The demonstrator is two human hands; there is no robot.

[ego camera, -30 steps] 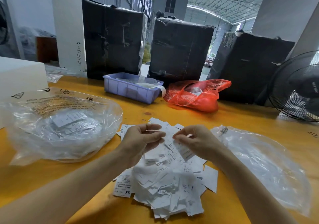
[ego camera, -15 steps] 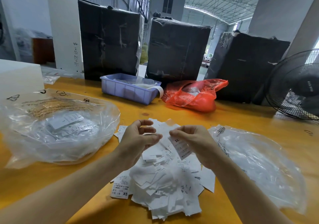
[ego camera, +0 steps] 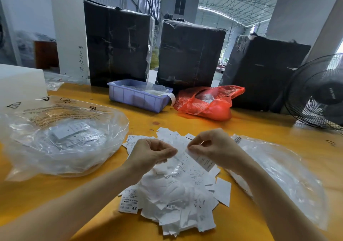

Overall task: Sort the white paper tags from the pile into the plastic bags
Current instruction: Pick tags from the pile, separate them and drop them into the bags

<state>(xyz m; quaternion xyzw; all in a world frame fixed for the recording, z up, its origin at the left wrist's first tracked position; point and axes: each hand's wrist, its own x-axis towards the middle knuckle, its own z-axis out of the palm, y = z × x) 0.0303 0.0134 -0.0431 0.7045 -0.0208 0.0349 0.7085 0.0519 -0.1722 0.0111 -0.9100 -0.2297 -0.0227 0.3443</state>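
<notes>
At the left of the frame your clear plastic bag point(ego camera: 61, 140) of sorted tags lies on the bench point(ego camera: 185, 123). Centre frame, above the tag pile point(ego camera: 174, 190), your left hand point(ego camera: 150, 153) has its fingers curled; whether it grips anything, you cannot tell. Your right hand point(ego camera: 215, 148) pinches one white tag point(ego camera: 202, 161), its long axis slanting down to the lower right, beside the second bag point(ego camera: 278, 174).

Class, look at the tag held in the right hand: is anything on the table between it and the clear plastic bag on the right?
Nothing visible. The right hand pinches a white paper tag right beside the clear plastic bag on the right; only bare yellow table and the bag's own crumpled film lie between.
</notes>
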